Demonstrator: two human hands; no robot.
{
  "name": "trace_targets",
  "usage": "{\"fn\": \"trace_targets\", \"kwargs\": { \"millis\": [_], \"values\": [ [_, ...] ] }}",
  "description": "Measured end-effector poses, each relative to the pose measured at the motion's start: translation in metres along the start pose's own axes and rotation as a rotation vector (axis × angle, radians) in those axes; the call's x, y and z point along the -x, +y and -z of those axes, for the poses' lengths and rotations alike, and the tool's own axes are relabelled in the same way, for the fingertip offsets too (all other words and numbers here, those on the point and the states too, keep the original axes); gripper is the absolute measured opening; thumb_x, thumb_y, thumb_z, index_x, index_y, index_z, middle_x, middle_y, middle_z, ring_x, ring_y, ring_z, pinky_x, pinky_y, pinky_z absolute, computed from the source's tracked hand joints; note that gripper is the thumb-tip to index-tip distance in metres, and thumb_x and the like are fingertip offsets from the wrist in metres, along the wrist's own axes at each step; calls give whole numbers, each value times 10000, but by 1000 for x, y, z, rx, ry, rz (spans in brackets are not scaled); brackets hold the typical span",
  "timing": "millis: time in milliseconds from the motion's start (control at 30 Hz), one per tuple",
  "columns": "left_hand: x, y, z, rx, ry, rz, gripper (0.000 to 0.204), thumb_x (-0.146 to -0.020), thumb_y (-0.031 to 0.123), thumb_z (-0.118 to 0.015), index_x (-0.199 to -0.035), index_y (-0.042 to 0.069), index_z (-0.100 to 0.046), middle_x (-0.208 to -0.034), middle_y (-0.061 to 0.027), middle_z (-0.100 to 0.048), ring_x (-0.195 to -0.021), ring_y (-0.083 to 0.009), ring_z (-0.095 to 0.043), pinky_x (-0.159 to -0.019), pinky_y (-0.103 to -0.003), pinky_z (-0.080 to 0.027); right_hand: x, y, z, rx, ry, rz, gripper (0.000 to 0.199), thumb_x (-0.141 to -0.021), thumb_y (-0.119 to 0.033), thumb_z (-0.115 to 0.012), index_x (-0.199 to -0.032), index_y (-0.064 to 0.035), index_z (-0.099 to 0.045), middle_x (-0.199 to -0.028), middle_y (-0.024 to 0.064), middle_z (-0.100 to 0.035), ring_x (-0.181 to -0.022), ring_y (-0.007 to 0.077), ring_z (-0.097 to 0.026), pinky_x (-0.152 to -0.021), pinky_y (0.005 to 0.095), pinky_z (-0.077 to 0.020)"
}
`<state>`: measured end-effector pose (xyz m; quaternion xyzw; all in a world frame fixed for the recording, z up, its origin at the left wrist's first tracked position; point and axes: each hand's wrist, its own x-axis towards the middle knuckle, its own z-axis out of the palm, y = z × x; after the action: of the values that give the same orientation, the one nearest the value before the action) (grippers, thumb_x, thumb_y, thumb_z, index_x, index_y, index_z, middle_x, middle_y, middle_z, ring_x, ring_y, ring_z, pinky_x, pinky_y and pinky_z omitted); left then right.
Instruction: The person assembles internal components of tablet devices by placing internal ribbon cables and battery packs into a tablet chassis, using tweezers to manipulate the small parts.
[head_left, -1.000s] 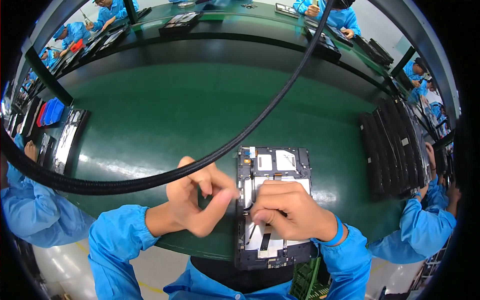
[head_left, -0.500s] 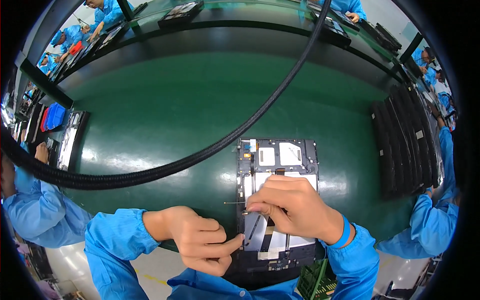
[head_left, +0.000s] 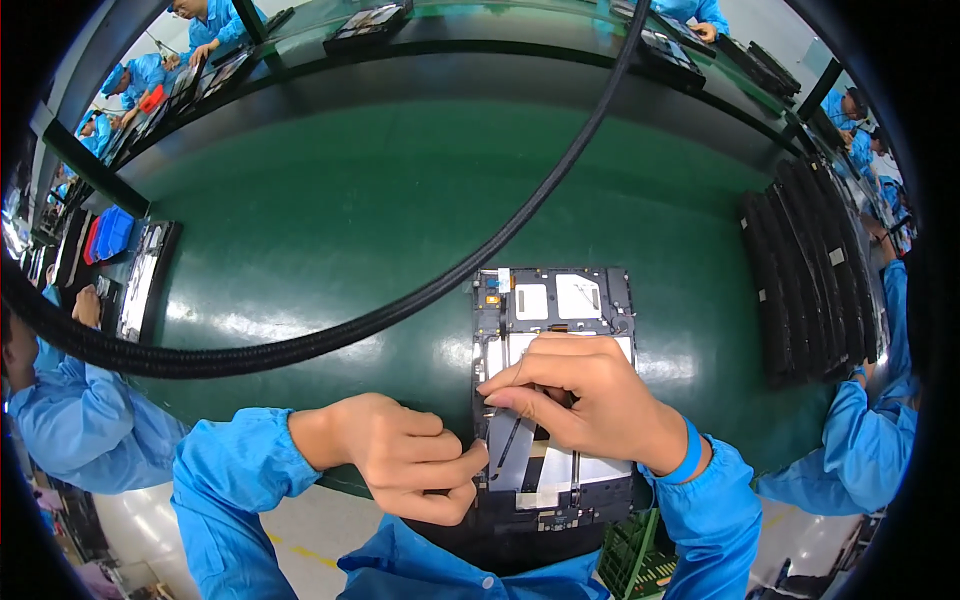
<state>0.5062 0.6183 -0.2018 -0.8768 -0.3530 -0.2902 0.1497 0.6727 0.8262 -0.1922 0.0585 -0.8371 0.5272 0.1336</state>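
Note:
An opened tablet-like device (head_left: 618, 300) lies on the green table in front of me, with a black frame, white inner panels and dark ribbon strips (head_left: 534, 468). Over its middle, my right hand (head_left: 600, 400) is closed in a pinch, thumb against index finger, at the left side of the frame. A thin wire shows at these fingertips, though its end is hidden. My left hand (head_left: 415, 460) is curled, its index fingertip against the frame's lower left edge. Whether anything is between its fingers is hidden.
A thick black braided cable (head_left: 400, 312) arches across the view above the table (head_left: 330, 220). Black device panels (head_left: 815, 280) stand stacked at the right. At the left are a blue bin (head_left: 112, 235) and another device (head_left: 150, 280). A green crate (head_left: 630, 560) sits below; co-workers in blue sit around.
My right fingertips have moved slightly up and left to the frame's edge; the wire end no longer sticks out leftward. My left hand has shifted up slightly. The device appears slightly higher in view.

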Motion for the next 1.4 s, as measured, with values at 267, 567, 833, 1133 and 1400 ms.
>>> {"fn": "trace_targets", "kwargs": {
  "millis": [267,567,833,1133,1400],
  "values": [
    [-3,-9,6,-54,-46,43,132,-805,156,-773,-825,143,-643,-990,-82,-788,-613,-92,-546,-534,-223,-388,3,3,-3,-50,63,-20,199,-920,-31,-887,-1115,-68,-900,-794,61,-712,-680,147,-625,-579,316,-456],
    [-1,-9,4,-134,-33,43,125,-792,153,-773,-812,137,-650,-1009,-92,-813,-596,-85,-523,-517,-228,-347,4,8,-4,-20,75,-30,199,-940,-71,-878,-1138,-59,-891,-820,86,-717,-656,193,-665,-568,353,-493],
    [4,-12,1,-183,-33,73,120,-780,140,-772,-812,132,-656,-1005,-83,-819,-590,-62,-512,-508,-230,-326,3,7,-7,2,76,-15,188,-948,-84,-874,-1134,-62,-893,-824,91,-720,-660,201,-669,-569,353,-496],
    [-2,-15,2,-183,-58,68,120,-778,147,-784,-807,136,-668,-994,-44,-798,-652,-81,-549,-535,-246,-352,-4,-1,2,-27,28,-113,150,-937,-114,-877,-1067,-41,-892,-826,120,-738,-684,237,-693,-589,360,-520],
    [7,-14,2,-160,-70,59,102,-815,164,-767,-818,113,-679,-1002,-57,-805,-648,-85,-542,-528,-248,-348,-36,8,8,33,-35,-95,134,-893,-153,-878,-929,-24,-869,-811,127,-762,-752,303,-744,-674,398,-567]
  ]
}}
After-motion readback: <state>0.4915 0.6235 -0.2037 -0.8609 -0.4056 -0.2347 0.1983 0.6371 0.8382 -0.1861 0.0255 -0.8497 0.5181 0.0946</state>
